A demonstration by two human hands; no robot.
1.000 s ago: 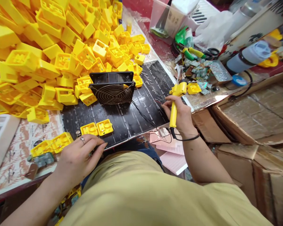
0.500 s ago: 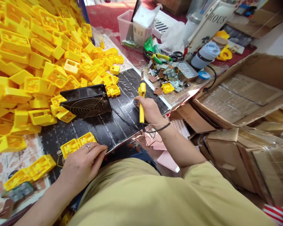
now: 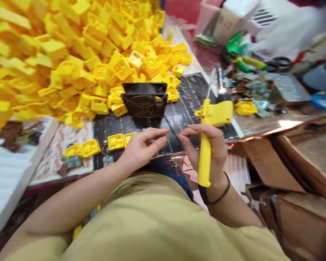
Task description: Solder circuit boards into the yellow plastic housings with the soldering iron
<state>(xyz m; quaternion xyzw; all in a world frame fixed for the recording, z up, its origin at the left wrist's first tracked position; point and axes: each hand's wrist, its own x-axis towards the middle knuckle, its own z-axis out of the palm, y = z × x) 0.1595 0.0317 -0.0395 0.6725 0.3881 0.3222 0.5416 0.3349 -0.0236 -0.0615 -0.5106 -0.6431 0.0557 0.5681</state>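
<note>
My right hand [image 3: 216,146] grips a yellow soldering gun [image 3: 218,113], its metal tip pointing up and away. The thumb and forefinger of that hand reach left, their tips close together. My left hand [image 3: 138,150] hovers over the bench's front edge with fingers stretched and thumb apart, tips close to the right fingertips. Anything thin between them is too blurred to make out. Just behind my left hand lie open yellow plastic casings [image 3: 116,141], partly covered by it. A black fan [image 3: 145,105] stands beyond my hands, its cable [image 3: 171,127] running toward my right fingertips.
A big heap of yellow casings [image 3: 78,61] fills the back left. Another open casing [image 3: 89,148] lies left beside a small circuit part. At right are circuit boards [image 3: 258,87], green-yellow pliers [image 3: 251,64] and scissors [image 3: 281,62]. Cardboard boxes [image 3: 299,217] stand low at right.
My right hand has raised the soldering gun and drawn it nearer. My left hand has left the casings at the edge and come up close to the right. The view has swung left.
</note>
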